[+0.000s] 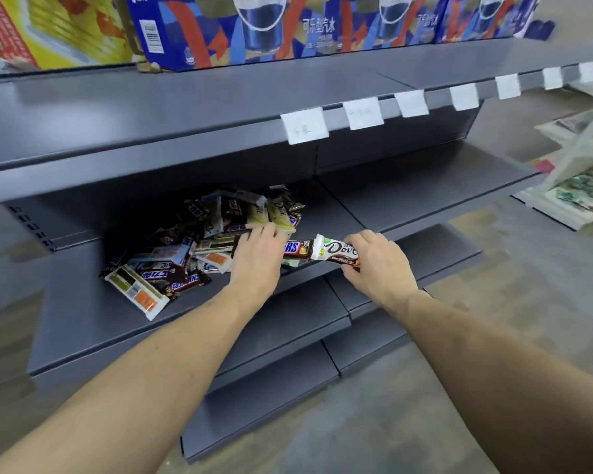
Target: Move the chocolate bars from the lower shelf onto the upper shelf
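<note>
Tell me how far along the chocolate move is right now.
Barely started. Done: nothing visible; the upper shelf shows only bare grey metal in front of the drink cartons. In hand: the right hand grips a Dove bar low over the lower shelf; the left hand rests on the pile of bars. Left: nearly the whole pile.

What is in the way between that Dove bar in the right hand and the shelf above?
Nothing visible. The right hand grips the Dove bar out past the lower shelf's front edge, and the upper shelf is bare in front; the cola boxes stand along its back.
</note>
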{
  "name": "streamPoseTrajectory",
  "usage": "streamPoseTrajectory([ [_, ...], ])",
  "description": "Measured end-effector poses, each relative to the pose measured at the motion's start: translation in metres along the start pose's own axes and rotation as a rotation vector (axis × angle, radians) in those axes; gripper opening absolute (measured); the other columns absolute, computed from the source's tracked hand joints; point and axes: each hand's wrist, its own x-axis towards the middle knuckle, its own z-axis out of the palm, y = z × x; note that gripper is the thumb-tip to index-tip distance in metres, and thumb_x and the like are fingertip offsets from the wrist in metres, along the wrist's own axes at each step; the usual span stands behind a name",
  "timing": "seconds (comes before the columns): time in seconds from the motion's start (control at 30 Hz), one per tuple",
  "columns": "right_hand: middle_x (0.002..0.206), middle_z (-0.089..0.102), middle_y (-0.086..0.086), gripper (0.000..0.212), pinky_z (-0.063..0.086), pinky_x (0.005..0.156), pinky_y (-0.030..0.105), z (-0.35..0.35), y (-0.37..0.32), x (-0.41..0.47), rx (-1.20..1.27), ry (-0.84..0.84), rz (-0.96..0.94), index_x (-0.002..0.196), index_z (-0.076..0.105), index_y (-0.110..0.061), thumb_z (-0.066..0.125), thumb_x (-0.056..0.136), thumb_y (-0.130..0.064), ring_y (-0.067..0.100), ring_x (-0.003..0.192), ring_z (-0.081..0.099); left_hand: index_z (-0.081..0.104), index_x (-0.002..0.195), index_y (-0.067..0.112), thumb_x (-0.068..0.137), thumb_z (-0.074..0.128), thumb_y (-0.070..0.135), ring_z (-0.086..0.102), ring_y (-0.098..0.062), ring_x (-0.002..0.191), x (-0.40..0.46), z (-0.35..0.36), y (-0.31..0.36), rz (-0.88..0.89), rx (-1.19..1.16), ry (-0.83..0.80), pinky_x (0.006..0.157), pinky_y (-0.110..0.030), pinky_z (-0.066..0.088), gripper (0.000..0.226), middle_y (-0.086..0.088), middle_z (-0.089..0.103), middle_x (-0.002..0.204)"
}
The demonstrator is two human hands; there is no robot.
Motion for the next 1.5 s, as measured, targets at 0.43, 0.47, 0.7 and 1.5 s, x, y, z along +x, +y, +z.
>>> streamPoseTrajectory([
  [0.43,0.101,0.058,0.0,0.032,0.045,0.075,0.034,-0.041,0.157,-0.046,-0.088,0.015,0.121,0.111,0.057,-0.019,0.06,0.084,-0.036,0.023,0.092,0.054,0.056,0.11,0.023,0.084,0.067,0.013,0.052,-0.021,0.095,0.036,-0.019,0.159,0.045,-0.016,0.034,0.079,-0.033,0.042,0.031,0.001,0.053,0.106],
  [0.47,0.102,0.058,0.0,0.032,0.045,0.075,0.035,-0.045,0.169,-0.048,-0.088,0.018,0.132,0.111,0.057,-0.019,0.06,0.084,-0.036,0.023,0.092,0.054,0.055,0.111,0.023,0.084,0.066,0.013,0.052,-0.021,0.096,0.04,-0.02,0.17,0.049,-0.018,0.032,0.079,-0.033,0.041,0.03,0.0,0.053,0.107],
  [0.7,0.099,0.057,0.0,0.027,0.044,0.073,0.035,-0.056,0.224,-0.038,-0.092,0.035,0.157,0.106,0.056,-0.019,0.059,0.084,-0.035,0.023,0.091,0.053,0.055,0.116,0.022,0.083,0.069,0.02,0.051,-0.018,0.095,0.077,-0.024,0.226,0.077,-0.044,0.028,0.079,-0.032,0.041,0.036,0.0,0.054,0.109],
  [1.5,0.102,0.058,0.001,0.031,0.045,0.076,0.036,-0.039,0.48,0.107,-0.069,0.004,0.089,0.11,0.058,-0.019,0.062,0.082,-0.032,0.027,0.095,0.056,0.059,0.116,0.027,0.087,0.063,0.018,0.047,-0.014,0.093,0.297,0.043,0.387,0.012,-0.187,-0.002,0.078,-0.028,0.044,0.03,0.005,0.051,0.11],
])
